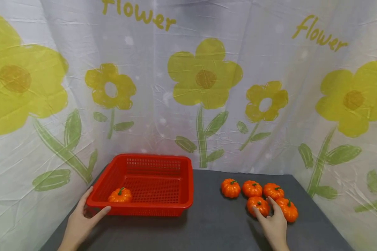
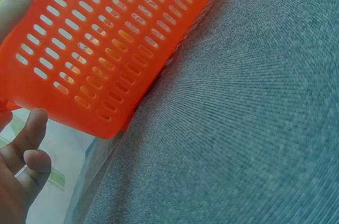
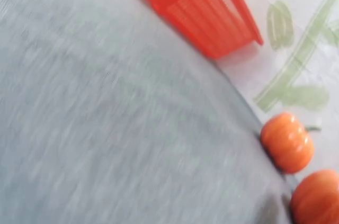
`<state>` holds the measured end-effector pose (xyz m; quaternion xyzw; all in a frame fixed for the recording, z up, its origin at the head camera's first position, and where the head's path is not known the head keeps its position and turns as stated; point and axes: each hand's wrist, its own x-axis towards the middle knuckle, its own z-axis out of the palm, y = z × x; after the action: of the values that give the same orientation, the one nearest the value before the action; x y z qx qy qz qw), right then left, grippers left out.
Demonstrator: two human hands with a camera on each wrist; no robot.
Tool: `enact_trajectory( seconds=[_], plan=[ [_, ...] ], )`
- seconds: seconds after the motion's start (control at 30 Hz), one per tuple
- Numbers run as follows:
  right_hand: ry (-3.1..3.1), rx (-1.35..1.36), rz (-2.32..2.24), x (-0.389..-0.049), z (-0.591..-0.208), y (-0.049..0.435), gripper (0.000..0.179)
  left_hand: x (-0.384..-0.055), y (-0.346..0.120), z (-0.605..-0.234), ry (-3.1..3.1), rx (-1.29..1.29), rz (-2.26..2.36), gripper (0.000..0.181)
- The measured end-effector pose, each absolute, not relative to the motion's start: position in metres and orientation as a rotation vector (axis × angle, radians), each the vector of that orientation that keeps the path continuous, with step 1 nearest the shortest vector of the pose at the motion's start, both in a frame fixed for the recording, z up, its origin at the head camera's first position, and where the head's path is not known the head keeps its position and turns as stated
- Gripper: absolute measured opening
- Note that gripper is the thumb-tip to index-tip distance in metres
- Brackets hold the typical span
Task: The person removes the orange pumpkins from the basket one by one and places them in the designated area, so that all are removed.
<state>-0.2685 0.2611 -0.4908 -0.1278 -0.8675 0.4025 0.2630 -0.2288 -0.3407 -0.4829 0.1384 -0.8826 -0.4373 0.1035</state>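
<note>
My left hand (image 1: 81,218) holds the near left corner of a red plastic basket (image 1: 163,210), thumb at the front rim and fingers along the left side. The left wrist view shows the slotted basket wall (image 2: 100,38) close beside the fingers. One small orange pumpkin (image 1: 120,196) sits inside at the front left. My right hand (image 1: 274,225) is over the near pumpkin (image 1: 258,205) of a group on the right. Its thumb and fingers are spread, and the thumb overlaps the pumpkin's near side. The right wrist view leaves this hand out of sight.
Several other orange pumpkins lie on the dark table (image 1: 207,230): one pumpkin (image 1: 230,188) at the left of the group, two behind, and another pumpkin (image 1: 287,210) right beside the right hand. A flower-printed curtain (image 1: 150,132) encloses the back and sides.
</note>
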Motion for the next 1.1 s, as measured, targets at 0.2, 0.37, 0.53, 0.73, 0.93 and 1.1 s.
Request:
enact_trajectory(
  seconds=[0.2, 0.37, 0.53, 0.73, 0.93, 1.1],
  plan=[
    [-2.269, -0.237, 1.204, -0.273, -0.476, 0.241, 0.077, -0.228, -0.341, -0.483, -2.597, 0.395, -1.305, 0.114],
    [-2.274, -0.158, 1.320, -0.280, -0.463, 0.218, 0.077, -0.227, -0.341, -0.483, -2.581, 0.384, -1.308, 0.114],
    [-2.266, -0.032, 1.459, -0.290, -0.454, 0.191, 0.073, -0.226, -0.341, -0.483, -2.580, 0.392, -1.304, 0.114],
    [-2.238, 0.126, 1.613, -0.302, -0.445, 0.154, 0.066, -0.225, -0.341, -0.483, -2.587, 0.396, -1.300, 0.114],
    [-2.204, 0.376, 1.785, -0.309, -0.430, 0.121, 0.059, -0.224, -0.341, -0.482, -2.582, 0.394, -1.296, 0.115],
    [-2.243, 0.517, 1.856, -0.318, -0.418, 0.098, 0.057, -0.224, -0.340, -0.481, -2.580, 0.385, -1.297, 0.114]
  ],
)
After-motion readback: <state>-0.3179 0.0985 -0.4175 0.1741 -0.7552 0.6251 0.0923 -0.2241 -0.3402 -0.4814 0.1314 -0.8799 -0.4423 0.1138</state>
